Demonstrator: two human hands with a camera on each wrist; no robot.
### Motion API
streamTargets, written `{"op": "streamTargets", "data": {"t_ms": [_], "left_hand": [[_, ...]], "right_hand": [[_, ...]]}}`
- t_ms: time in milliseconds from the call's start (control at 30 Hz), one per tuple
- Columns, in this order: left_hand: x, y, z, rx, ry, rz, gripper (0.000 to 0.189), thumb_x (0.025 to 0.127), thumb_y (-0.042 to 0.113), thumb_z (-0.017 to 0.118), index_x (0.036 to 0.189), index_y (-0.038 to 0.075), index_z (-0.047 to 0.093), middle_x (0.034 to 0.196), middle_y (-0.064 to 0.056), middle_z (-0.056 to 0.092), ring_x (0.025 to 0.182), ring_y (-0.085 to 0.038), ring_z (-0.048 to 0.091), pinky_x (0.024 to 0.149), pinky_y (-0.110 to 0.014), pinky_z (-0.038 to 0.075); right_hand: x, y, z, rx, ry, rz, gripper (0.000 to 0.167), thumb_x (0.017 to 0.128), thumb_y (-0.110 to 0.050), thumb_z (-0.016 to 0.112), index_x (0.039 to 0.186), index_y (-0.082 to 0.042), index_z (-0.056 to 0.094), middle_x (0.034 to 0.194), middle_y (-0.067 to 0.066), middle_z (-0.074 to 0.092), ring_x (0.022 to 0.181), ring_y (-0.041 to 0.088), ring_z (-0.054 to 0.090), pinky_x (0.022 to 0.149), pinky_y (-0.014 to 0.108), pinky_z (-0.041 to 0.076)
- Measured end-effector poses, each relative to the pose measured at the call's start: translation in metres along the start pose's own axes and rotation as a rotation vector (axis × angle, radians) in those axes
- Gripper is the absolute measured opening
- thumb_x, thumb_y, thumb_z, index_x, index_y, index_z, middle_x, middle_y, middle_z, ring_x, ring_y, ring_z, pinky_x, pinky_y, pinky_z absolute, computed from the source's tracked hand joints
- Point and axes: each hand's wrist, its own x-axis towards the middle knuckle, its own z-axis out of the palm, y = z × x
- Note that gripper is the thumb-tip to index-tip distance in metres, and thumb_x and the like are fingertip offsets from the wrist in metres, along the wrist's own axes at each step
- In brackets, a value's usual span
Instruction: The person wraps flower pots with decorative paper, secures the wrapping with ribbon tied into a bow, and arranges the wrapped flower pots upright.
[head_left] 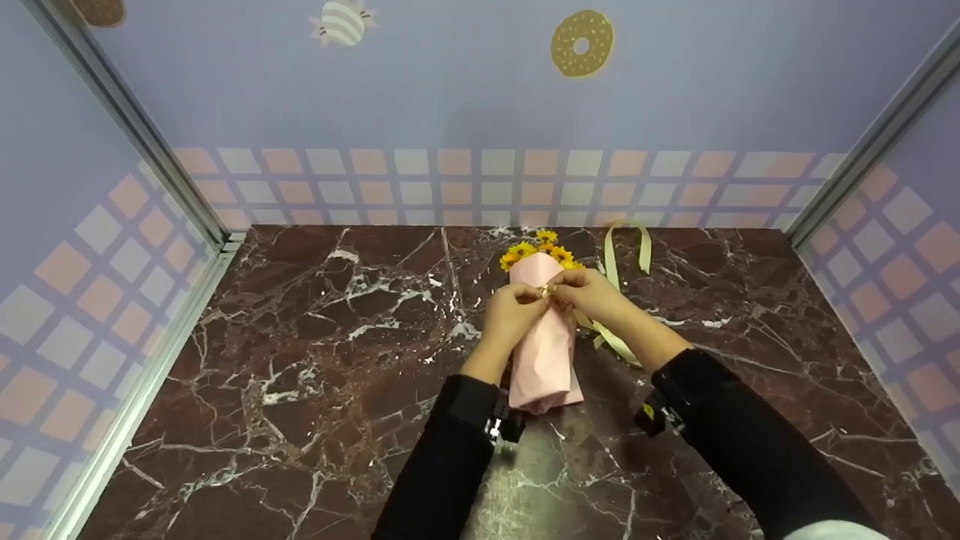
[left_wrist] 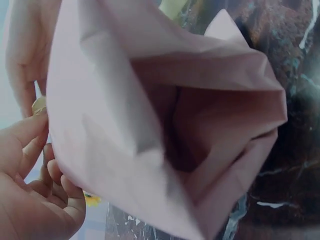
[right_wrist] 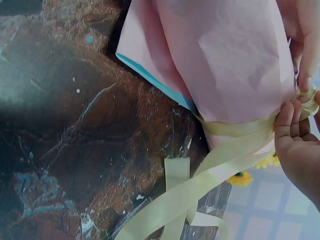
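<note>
A bouquet of yellow flowers (head_left: 517, 255) is wrapped in pink paper (head_left: 541, 360) and lies with its blooms toward the back wall. Pale yellow ribbon (right_wrist: 235, 129) runs around the wrapped paper. At the front of the bundle, my left hand (head_left: 511, 319) pinches the ribbon between thumb and fingers. Close against it, my right hand (head_left: 592, 294) pinches the ribbon too, where it bunches in a small loop or knot (right_wrist: 310, 102). The exact shape of that knot is partly hidden by fingers. In the left wrist view, the paper's lower end gapes in folds.
Long loose ribbon tails (head_left: 610, 259) trail over the dark red marble tabletop (head_left: 337, 390) to the right of the bouquet. A lilac back wall (head_left: 450, 90) with a checked band stands behind, and side panels close in the left and right.
</note>
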Motion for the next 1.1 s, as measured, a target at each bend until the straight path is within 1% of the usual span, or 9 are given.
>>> {"op": "streamTargets", "data": {"t_ms": [167,267,367,467,567,667,833,933,1100], "left_hand": [[0.0,0.002,-0.006,-0.149,0.014,-0.099,0.008,0.079,0.009,0.074,0.082,0.002,0.072,0.08,-0.003,0.067,0.074,-0.013,0.06,0.066,-0.023,0.052],[0.0,0.002,-0.009,-0.247,0.023,-0.152,0.004,0.079,0.004,0.071,0.076,0.003,0.069,0.075,-0.005,0.064,0.066,-0.013,0.059,0.06,-0.022,0.052],[-0.001,0.002,-0.011,-0.385,0.015,-0.198,0.009,0.081,-0.003,0.066,0.074,0.002,0.065,0.075,-0.01,0.064,0.061,-0.014,0.062,0.058,-0.024,0.054],[0.0,0.002,-0.012,-0.499,-0.001,-0.233,0.011,0.082,-0.009,0.063,0.075,0.0,0.062,0.078,-0.014,0.067,0.062,-0.017,0.067,0.058,-0.025,0.056],[0.001,0.002,-0.012,-0.569,-0.009,-0.274,0.011,0.083,-0.01,0.06,0.076,-0.001,0.06,0.078,-0.017,0.069,0.064,-0.017,0.069,0.059,-0.025,0.057],[0.002,0.001,-0.014,-0.592,-0.008,-0.282,0.009,0.085,-0.009,0.058,0.081,-0.002,0.058,0.076,-0.016,0.068,0.063,-0.016,0.068,0.059,-0.024,0.057],[0.004,0.0,-0.02,-0.476,0.004,-0.169,0.006,0.085,-0.007,0.061,0.091,-0.006,0.061,0.075,-0.008,0.063,0.06,-0.013,0.061,0.056,-0.022,0.053],[0.005,0.0,-0.024,-0.317,-0.015,-0.113,0.016,0.083,-0.005,0.067,0.098,-0.007,0.067,0.076,-0.003,0.059,0.065,-0.01,0.055,0.057,-0.02,0.049],[0.005,-0.002,-0.028,-0.035,-0.052,-0.062,0.027,0.08,-0.004,0.068,0.105,0.001,0.073,0.082,-0.003,0.056,0.074,-0.013,0.05,0.06,-0.019,0.045]], "right_hand": [[0.0,-0.001,-0.002,-0.007,0.015,-0.007,0.023,0.098,-0.002,0.051,0.107,0.016,0.063,0.077,0.004,0.062,0.068,0.012,0.057,0.065,0.022,0.051],[-0.002,-0.003,-0.003,-0.059,0.029,-0.018,0.024,0.098,-0.002,0.049,0.11,0.013,0.063,0.082,0.007,0.062,0.071,0.015,0.057,0.067,0.026,0.052],[-0.004,-0.004,-0.004,-0.21,0.046,-0.062,0.023,0.094,0.003,0.049,0.108,0.008,0.066,0.088,0.011,0.062,0.075,0.02,0.055,0.065,0.029,0.048],[-0.006,-0.005,-0.004,-0.392,0.056,-0.136,0.023,0.089,0.006,0.054,0.103,0.005,0.071,0.09,0.014,0.063,0.078,0.023,0.054,0.066,0.031,0.045],[-0.007,-0.005,-0.004,-0.517,0.068,-0.201,0.019,0.086,0.006,0.059,0.098,0.003,0.073,0.089,0.014,0.063,0.08,0.025,0.056,0.068,0.034,0.047],[-0.008,-0.005,-0.004,-0.57,0.075,-0.228,0.016,0.085,0.005,0.061,0.096,0.004,0.073,0.087,0.014,0.062,0.079,0.026,0.058,0.07,0.038,0.05],[-0.009,-0.003,-0.008,-0.613,0.075,-0.217,0.017,0.083,0.004,0.062,0.096,0.004,0.073,0.091,0.014,0.064,0.082,0.027,0.06,0.075,0.04,0.052],[-0.011,-0.003,-0.011,-0.644,0.067,-0.198,0.015,0.084,-0.001,0.065,0.096,0.002,0.074,0.09,0.014,0.065,0.082,0.027,0.061,0.075,0.04,0.052],[-0.014,-0.004,-0.017,-0.686,0.071,-0.175,0.012,0.087,-0.005,0.068,0.093,0.0,0.076,0.086,0.011,0.064,0.079,0.026,0.059,0.072,0.04,0.051]]}}
